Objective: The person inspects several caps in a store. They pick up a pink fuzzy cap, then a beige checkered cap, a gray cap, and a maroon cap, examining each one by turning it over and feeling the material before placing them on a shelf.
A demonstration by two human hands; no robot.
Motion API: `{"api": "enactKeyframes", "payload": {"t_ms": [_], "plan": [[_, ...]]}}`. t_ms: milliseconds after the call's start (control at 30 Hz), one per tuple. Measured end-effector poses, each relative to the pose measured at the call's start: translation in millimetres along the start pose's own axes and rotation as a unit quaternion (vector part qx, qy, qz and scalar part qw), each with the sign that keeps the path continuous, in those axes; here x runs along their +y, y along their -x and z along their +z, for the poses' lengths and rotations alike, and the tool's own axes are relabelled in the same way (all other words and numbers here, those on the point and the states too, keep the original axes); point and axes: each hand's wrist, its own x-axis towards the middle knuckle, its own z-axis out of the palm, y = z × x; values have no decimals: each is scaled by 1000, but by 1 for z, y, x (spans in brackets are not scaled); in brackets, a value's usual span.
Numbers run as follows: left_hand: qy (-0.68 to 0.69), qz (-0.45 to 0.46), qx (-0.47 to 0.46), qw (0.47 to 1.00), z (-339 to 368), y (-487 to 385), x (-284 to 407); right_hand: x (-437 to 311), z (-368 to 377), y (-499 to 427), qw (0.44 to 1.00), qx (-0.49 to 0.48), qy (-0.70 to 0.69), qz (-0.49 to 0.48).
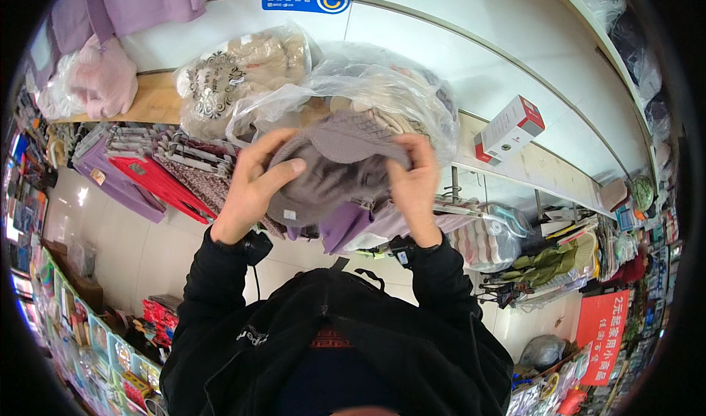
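Between my two hands is a grey-brown knit cap (331, 179) with a short brim, its inside partly turned toward me. My left hand (259, 179) grips its left edge, thumb lying on the inner side. On the other edge, near the brim, my right hand (415, 176) has hold of it, slightly blurred. A small white label (289, 214) shows on the cap's lower left. Just beyond the cap, a clear plastic bag (380, 74) lies open on the shelf with beige and grey knit items inside.
A wooden shelf (157, 97) runs along the white wall, with a bag of beige fluffy goods (242, 71) and a white-and-red box (510, 129) on it. Trousers on hangers (157, 182) hang below. Bins of small goods (110, 339) stand at lower left.
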Motion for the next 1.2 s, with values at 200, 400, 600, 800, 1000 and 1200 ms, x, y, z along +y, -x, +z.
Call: {"api": "enactKeyframes", "payload": {"t_ms": [200,400,600,800,1000,1200], "plan": [[-214,275,8,937,43,2,13,-44,-4,66,961,169,135,-174],[-226,411,-182,864,119,6,-17,-39,-10,103,961,13,259,-95],[-181,412,-253,856,137,15,-36,-48,-57,119,970,69,234,-20],[-132,244,-106,955,139,-10,-60,-70,-71,125,975,70,208,-30],[-135,75,-272,950,182,13,-85,-98,-110,103,974,39,214,-61],[-489,346,56,799,134,-86,-81,-94,-156,108,928,-95,359,-11]]}}
